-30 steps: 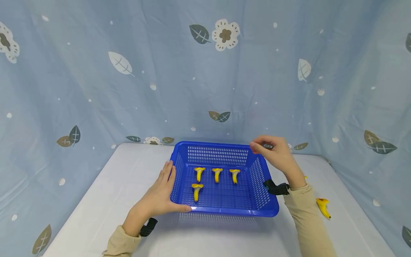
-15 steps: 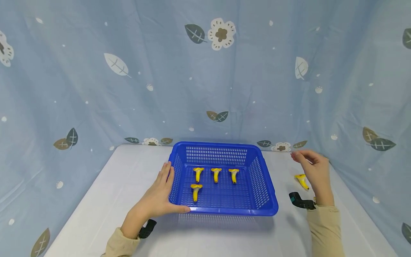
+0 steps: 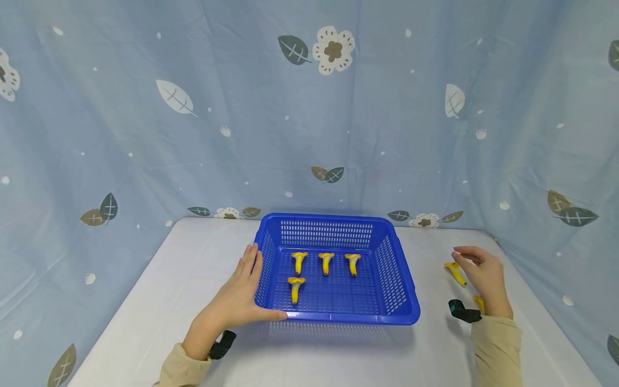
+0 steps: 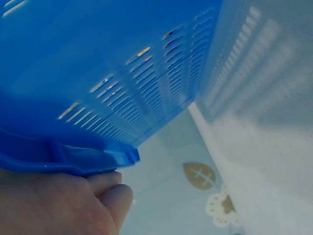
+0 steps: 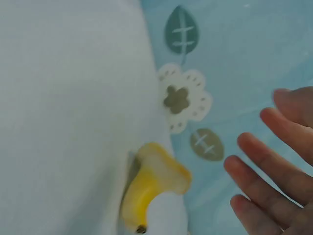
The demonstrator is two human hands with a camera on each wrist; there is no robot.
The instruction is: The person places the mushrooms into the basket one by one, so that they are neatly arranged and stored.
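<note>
left hand: spread against blue basket, gripping nothing, likely steadying it | right hand: fingers parted, empty, near yellow mushroom-like piece on bench

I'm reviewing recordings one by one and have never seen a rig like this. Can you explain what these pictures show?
There is no robot: a person works with bare hands. The wide picture comes from a head-worn camera; the other two come from a wrist camera on each arm. On the white table stands a blue basket with four yellow mushroom-shaped pieces inside. Another yellow piece lies near the right hand, and one more is partly hidden. The left hand rests against the basket's left side and near rim; the right holds nothing.
</note>
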